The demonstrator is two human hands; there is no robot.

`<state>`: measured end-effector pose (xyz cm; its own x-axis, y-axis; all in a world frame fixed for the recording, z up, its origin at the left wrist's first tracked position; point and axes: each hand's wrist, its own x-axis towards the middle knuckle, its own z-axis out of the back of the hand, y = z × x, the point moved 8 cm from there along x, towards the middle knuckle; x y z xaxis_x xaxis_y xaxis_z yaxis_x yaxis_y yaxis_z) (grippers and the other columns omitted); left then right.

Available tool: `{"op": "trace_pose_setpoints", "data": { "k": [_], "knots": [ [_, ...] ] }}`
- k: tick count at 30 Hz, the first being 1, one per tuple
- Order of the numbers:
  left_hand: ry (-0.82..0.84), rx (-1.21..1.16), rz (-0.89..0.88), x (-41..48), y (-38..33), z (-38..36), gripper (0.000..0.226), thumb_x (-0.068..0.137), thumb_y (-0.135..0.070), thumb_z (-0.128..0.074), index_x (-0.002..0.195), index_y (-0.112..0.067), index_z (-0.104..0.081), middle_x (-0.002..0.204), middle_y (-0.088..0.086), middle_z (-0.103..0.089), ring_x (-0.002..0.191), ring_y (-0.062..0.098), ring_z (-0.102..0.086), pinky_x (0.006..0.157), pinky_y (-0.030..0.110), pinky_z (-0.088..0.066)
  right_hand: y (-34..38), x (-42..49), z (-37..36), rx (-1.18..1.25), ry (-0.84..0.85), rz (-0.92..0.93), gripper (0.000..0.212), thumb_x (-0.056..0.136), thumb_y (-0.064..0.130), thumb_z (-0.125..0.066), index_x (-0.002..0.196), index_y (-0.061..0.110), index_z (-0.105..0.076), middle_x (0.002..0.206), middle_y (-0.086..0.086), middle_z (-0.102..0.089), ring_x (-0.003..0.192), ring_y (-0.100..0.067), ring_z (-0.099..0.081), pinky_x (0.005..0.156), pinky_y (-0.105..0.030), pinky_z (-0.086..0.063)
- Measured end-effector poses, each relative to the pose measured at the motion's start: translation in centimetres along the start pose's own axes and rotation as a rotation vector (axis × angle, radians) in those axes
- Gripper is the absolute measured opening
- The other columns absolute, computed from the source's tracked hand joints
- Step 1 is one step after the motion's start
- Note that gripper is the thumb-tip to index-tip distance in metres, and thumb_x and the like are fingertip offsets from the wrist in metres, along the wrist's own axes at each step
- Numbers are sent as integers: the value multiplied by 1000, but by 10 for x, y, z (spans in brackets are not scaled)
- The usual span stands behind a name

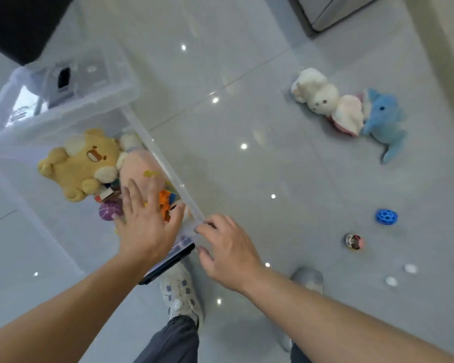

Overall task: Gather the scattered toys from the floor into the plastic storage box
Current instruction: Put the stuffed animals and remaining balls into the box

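Note:
A clear plastic storage box (165,166) fills the left side of the head view. Inside lie a yellow plush bear (81,163), a pink plush (139,166), an orange toy (165,203) and a purple ball (110,210). My left hand (147,221) hovers over the box with fingers spread, holding nothing. Beside it, my right hand (226,247) rests near the box's front corner with fingers loosely curled and empty. On the floor at the right lie a white plush (323,98), a blue dolphin plush (385,119), a blue holed ball (386,216) and a small patterned ball (353,241).
Glossy grey floor tiles (247,166) reflect ceiling lights. Two small white pieces (401,275) lie at the lower right. A dark piece of furniture (21,24) stands at the top left and a grey one (328,11) at the top right. My shoes (181,294) are beside the box.

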<state>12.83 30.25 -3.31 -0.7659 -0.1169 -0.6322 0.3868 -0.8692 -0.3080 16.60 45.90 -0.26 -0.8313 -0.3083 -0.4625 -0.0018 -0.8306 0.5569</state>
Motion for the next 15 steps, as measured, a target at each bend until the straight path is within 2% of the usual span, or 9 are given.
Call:
{"op": "trace_pose_setpoints", "data": {
  "k": [4,7,11,15],
  "knots": [
    [-25,71,-191,-17,-83,-12,80,94,-62,-39,157,-32,-1,164,10,13,151,25,17,119,57,-3,-88,-58,29,126,-124,-253,35,82,25,-56,115,15,-63,110,-7,-57,101,-30,-57,86,-43,-51],
    [4,200,-296,-27,-139,-49,81,92,-65,-37,157,-31,-4,165,12,11,151,25,16,121,54,-5,-173,-109,38,139,-149,-431,44,83,26,-59,127,19,-57,126,-8,-51,115,-30,-53,96,-44,-48],
    [95,375,-419,-47,-221,-133,83,91,-67,-36,157,-28,-3,165,13,9,151,28,14,121,53,-6,-290,-186,49,94,-198,-636,58,86,24,-61,141,19,-46,148,-14,-36,129,-34,-42,102,-44,-43],
    [214,508,-575,-87,-309,-251,79,92,-58,-45,156,-23,-15,165,13,-4,152,27,1,121,50,-11,-406,-263,49,91,-231,-763,61,85,28,-62,143,18,-44,148,-13,-37,128,-35,-42,99,-44,-44]
  ]
}}
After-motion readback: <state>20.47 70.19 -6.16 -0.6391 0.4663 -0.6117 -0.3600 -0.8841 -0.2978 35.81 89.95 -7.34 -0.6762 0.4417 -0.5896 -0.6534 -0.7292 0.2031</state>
